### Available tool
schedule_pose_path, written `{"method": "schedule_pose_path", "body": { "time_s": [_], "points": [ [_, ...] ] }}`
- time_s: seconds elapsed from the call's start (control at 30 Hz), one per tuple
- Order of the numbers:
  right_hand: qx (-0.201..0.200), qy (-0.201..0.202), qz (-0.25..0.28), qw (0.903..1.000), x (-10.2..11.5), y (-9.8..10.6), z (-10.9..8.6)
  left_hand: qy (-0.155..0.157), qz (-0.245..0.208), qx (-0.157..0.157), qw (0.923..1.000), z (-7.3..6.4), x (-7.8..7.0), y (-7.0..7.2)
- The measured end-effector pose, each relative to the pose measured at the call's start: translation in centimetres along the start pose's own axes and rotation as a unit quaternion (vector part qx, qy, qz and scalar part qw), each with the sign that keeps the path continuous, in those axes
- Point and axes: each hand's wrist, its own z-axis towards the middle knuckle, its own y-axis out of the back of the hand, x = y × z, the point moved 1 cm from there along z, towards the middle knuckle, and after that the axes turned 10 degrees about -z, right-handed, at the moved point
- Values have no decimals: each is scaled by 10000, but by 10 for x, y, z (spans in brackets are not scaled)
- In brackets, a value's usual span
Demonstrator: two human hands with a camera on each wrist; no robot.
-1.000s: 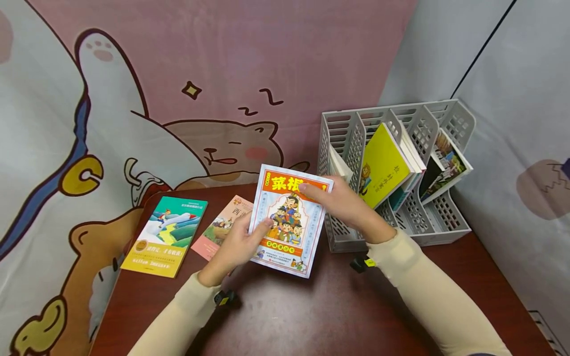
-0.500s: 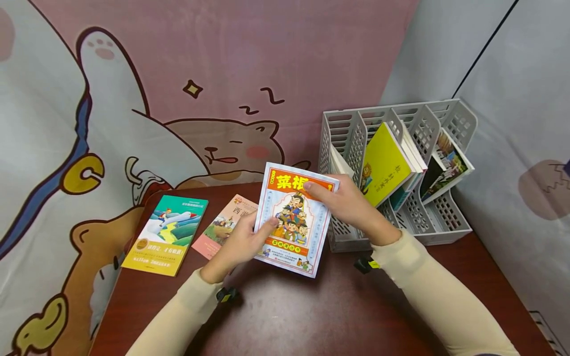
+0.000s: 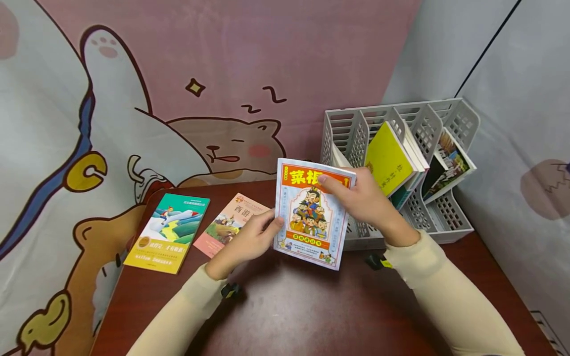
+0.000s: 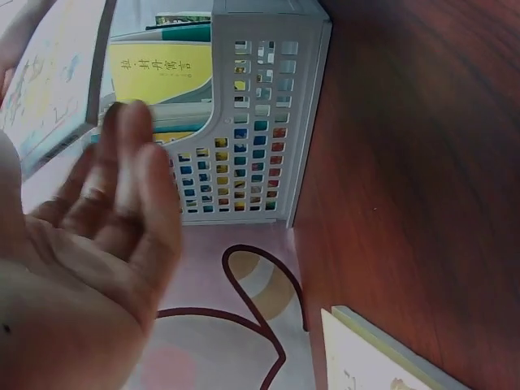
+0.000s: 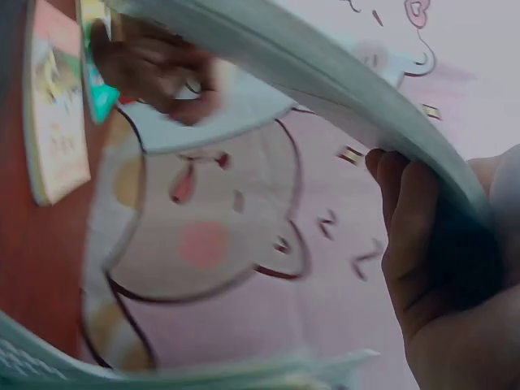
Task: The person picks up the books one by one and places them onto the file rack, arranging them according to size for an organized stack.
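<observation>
A white-bordered comic book [image 3: 310, 217] with an orange title band and a group of cartoon figures is held up over the table. My right hand [image 3: 367, 198] grips its upper right corner, thumb on the cover; in the right wrist view the fingers [image 5: 410, 219] curl behind it. My left hand [image 3: 254, 237] is beside the book's left edge. The left wrist view shows its fingers [image 4: 158, 195] nearly straight and apart from the book. On the table lie a pink book [image 3: 218, 232], partly hidden by the left hand, and a green-and-yellow book [image 3: 166, 235].
A grey perforated file rack [image 3: 358, 133] stands at the back right. In its slots lean a yellow book [image 3: 387, 160], pale books and a dark picture-covered book [image 3: 451, 160]. A cartoon-printed cloth [image 3: 245, 54] hangs behind the brown table [image 3: 289, 316].
The comic book and both hands have moved right, towards the rack. My left hand has loosened from the book's left edge. The books on the table stay put.
</observation>
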Motion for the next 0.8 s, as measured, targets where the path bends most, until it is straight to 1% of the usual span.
{"method": "schedule_pose_path", "body": {
  "time_s": [0.1, 0.13, 0.2, 0.27, 0.33, 0.47, 0.57, 0.6, 0.67, 0.73, 0.8],
  "points": [
    [-620, 139, -206, 9978, 9, 19, -5, 216, -44, -33, 9998, 6, 3, -4],
    [-883, 184, -224, 9957, 12, 25, -7, 300, -65, -38, 9995, 9, 3, -5],
    [-1433, 310, -154, 9891, 17, 38, -11, 413, 64, -128, 9990, 14, 3, -9],
    [-2007, 480, -178, 9783, 20, 50, -16, 447, 289, -241, 9983, 20, 3, -14],
    [-2553, 625, -150, 9647, 22, 60, -21, 439, 485, -349, 9972, 26, 4, -20],
    [-3420, 697, -61, 9371, 23, 76, -28, 392, 616, -436, 9964, 38, 4, -34],
    [-3873, 756, 179, 9187, 23, 84, -30, 371, 715, -450, 9957, 45, 3, -48],
    [-3976, 799, 346, 9134, 24, 86, -31, 382, 728, -423, 9957, 48, 3, -53],
    [-4175, 889, 503, 9029, 26, 90, -32, 445, 781, -387, 9952, 53, 4, -62],
    [-4309, 1064, 879, 8918, 30, 93, -34, 533, 761, -317, 9952, 57, 5, -71],
    [-4467, 1206, 1122, 8794, 35, 96, -36, 600, 766, -265, 9949, 60, 6, -78]
  ]
}}
